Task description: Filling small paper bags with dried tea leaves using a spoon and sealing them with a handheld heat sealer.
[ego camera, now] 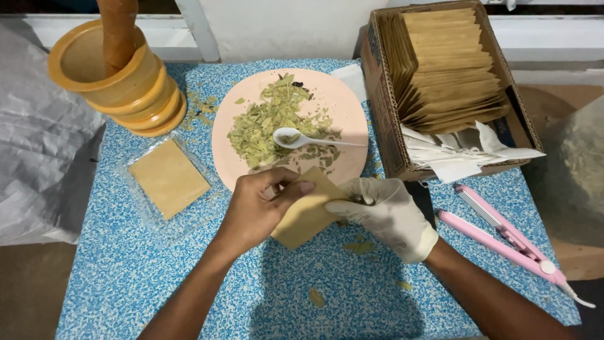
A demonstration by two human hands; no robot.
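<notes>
- Here, in the middle of the frame, the bare left hand pinches a tan paper pouch.
- The gloved right hand grasps the pouch's right edge.
- Just above, a white spoon lies on a pink plate of dry leaves.

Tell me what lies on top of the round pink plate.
On the round pink plate lies a heap of crushed dry green leaves and a small white plastic spoon, bowl resting beside the heap. The plate's near edge is hidden behind the bare left hand.
</notes>
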